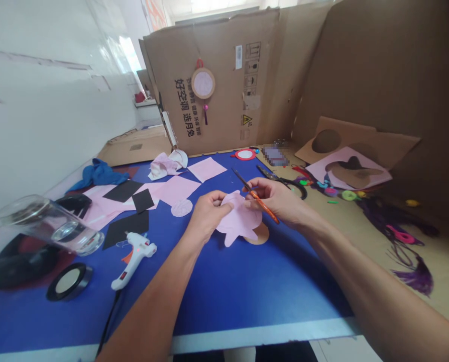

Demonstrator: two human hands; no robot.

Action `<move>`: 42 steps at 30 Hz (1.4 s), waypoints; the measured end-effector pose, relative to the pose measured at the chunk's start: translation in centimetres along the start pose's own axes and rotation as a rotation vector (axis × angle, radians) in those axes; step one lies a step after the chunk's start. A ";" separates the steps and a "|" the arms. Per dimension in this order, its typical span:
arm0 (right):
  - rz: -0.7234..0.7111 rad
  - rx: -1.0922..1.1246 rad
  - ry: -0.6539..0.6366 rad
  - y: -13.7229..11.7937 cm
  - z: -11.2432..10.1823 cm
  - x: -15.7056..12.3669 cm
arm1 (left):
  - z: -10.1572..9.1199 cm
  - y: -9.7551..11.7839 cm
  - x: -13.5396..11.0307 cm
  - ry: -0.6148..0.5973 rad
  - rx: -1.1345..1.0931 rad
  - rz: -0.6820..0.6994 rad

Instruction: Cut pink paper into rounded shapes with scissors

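My left hand (208, 213) pinches a pink cut-out (234, 221) of paper or felt between thumb and fingers. The cut-out has a rounded body with several pointed lobes, two of them hanging down. My right hand (271, 198) is closed around an orange-handled tool (260, 201) with a thin, dark, pointed blade slanting up and left; its exact kind is unclear. The right fingertips are at the cut-out's upper right edge. Below the cut-out, a tan disc (260, 235) shows partly on the blue table (239, 286). Black-handled scissors (285, 181) lie just beyond my right hand.
At left lie a white glue gun (134, 259), a tilted-looking clear glass (59, 226), a tape roll (70, 281), black sheets (124, 229) and pink sheets (179, 191). Cardboard walls (228, 60) stand behind. Beads (330, 191) and purple tassels (416, 276) lie right.
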State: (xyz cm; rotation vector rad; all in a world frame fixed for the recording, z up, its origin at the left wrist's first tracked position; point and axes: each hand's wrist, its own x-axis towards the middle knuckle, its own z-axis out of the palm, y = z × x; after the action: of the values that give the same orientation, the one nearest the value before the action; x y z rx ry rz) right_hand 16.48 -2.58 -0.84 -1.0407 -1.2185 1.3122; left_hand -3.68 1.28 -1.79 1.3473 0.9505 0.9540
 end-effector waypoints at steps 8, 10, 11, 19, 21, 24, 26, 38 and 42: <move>-0.002 -0.020 -0.016 0.0 -0.3 0.2 | 0.1 -0.6 0.2 -0.004 -0.025 -0.017; 0.000 -0.017 -0.011 0.0 -0.4 0.2 | 0.1 -0.6 0.2 -0.011 -0.026 -0.019; 0.003 -0.013 -0.007 0.1 -0.5 0.2 | 0.2 -0.6 0.2 -0.017 -0.022 -0.020; -0.020 0.002 0.082 0.4 -0.8 0.5 | 0.6 -0.4 0.1 0.044 -0.072 -0.025; -0.021 -0.006 0.108 0.4 -0.8 0.5 | 0.6 -0.3 0.2 0.112 -0.113 -0.012; -0.012 -0.023 0.131 0.3 -0.8 0.6 | 0.4 -0.1 0.2 0.143 -0.160 -0.018; -0.012 -0.033 0.141 0.4 -0.9 0.6 | 0.2 0.1 0.2 0.107 -0.146 -0.044; -0.085 -0.149 0.156 0.6 -0.6 0.5 | -0.7 -0.1 0.4 0.028 0.046 0.020; -0.091 -0.121 0.221 1.2 -0.2 0.8 | -0.7 0.1 0.9 0.211 -0.193 -0.079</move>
State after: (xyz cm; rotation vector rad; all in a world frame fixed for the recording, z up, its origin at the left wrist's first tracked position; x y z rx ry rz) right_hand 16.46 -1.70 -2.05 -1.1702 -1.1732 1.0341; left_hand -4.08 2.35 -1.69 1.0550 1.0342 1.1123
